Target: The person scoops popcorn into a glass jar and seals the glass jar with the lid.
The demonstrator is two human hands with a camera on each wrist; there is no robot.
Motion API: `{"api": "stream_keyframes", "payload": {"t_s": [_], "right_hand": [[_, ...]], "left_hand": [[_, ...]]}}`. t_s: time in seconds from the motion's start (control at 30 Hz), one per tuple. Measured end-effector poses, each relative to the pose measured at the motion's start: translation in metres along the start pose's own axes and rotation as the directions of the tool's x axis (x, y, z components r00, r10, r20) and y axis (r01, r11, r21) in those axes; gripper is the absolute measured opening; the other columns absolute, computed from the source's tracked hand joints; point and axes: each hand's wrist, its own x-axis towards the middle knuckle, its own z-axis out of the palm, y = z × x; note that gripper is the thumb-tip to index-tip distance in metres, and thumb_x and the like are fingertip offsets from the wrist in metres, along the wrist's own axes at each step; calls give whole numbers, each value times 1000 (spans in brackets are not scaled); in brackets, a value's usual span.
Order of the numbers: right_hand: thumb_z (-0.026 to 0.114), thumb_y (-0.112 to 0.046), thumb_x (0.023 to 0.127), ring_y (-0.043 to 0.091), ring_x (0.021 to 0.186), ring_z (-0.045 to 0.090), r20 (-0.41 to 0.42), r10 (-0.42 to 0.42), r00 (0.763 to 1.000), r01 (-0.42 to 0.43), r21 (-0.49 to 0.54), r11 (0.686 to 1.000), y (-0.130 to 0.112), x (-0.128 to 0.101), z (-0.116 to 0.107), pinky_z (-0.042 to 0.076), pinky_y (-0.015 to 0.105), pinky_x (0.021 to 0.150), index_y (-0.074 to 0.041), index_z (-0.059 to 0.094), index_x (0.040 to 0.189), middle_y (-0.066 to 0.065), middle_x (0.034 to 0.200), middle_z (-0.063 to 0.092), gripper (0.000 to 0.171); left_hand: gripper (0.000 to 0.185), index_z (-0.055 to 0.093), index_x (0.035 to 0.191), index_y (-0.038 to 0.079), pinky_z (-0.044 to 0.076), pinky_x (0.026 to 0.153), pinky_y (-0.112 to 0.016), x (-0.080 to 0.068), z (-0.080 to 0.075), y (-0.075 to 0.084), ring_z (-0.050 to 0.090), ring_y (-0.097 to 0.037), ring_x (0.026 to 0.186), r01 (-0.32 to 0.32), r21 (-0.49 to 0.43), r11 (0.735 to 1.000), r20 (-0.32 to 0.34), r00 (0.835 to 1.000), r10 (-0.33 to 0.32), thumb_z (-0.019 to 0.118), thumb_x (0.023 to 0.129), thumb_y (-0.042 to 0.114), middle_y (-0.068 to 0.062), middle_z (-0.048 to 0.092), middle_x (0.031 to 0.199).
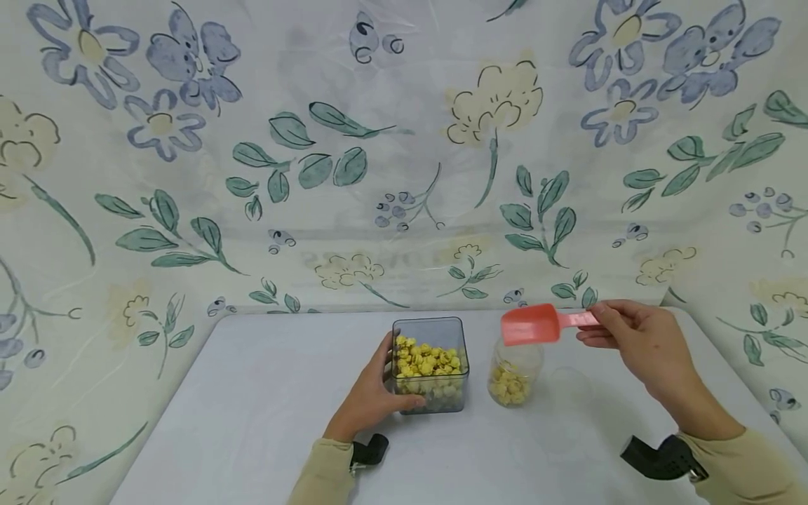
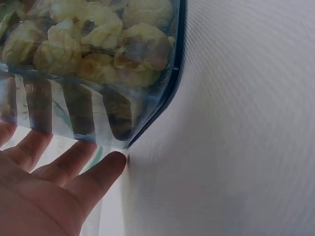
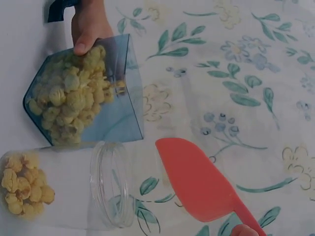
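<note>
A clear blue-grey square container (image 1: 431, 403) with yellow popcorn (image 1: 426, 359) stands on the white table. My left hand (image 1: 374, 396) grips it from the left, thumb across the front and fingers along the far left side; the left wrist view shows the fingers (image 2: 101, 174) through its wall. In my right hand (image 1: 650, 344) is a red scoop (image 1: 532, 325), pinched by the handle and pointing left. No popcorn shows in the scoop. It overlaps the mouth of a clear round jar (image 1: 532, 361) in the head view; the right wrist view shows it above the rim (image 3: 112, 184). Some popcorn (image 3: 25, 186) lies at the jar's bottom.
The white table (image 1: 265, 407) ends at the back against a hanging cloth (image 1: 404, 238) printed with flowers and leaves. The cloth also closes off both sides. The jar stands just right of the container, with a narrow gap between.
</note>
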Motion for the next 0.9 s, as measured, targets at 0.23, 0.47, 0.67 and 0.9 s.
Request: {"api": "stream_keyframes", "payload": {"t_s": [0.23, 0.47, 0.67, 0.9], "right_hand": [[52, -29, 107, 8, 77, 73, -20, -32, 999, 32, 0, 999, -4, 1, 9, 57, 15, 74, 12, 58, 130, 28, 108, 70, 48], [52, -27, 106, 7, 77, 73, -21, -37, 999, 36, -8, 999, -10, 5, 18, 55, 12, 76, 10, 59, 131, 24, 106, 72, 45], [53, -25, 106, 7, 77, 73, -18, -58, 998, 58, 5, 998, -14, 7, 25, 56, 13, 75, 9, 60, 129, 22, 103, 73, 41], [54, -23, 106, 8, 76, 73, -14, -91, 996, 91, 20, 996, -20, 8, 35, 56, 14, 75, 10, 63, 124, 22, 101, 73, 38]], "left_hand": [[124, 4, 163, 11, 33, 116, -54, 0, 1, 1, 25, -42, 148, 5, -23, 1000, 3, 1000, -5, 91, 76, 27, -18, 18, 165], [125, 4, 163, 11, 34, 116, -52, 0, 1, 2, 26, -41, 148, 13, -24, 1000, 3, 1000, -13, 91, 75, 27, -18, 18, 165], [125, 4, 163, 11, 34, 116, -53, 1, 2, 2, 27, -41, 147, 12, -18, 1000, 2, 1000, -12, 92, 75, 27, -17, 19, 164], [126, 4, 163, 12, 33, 116, -54, 2, 1, -2, 30, -40, 146, 22, 6, 1000, 0, 1000, -22, 91, 75, 30, -18, 22, 163]]}}
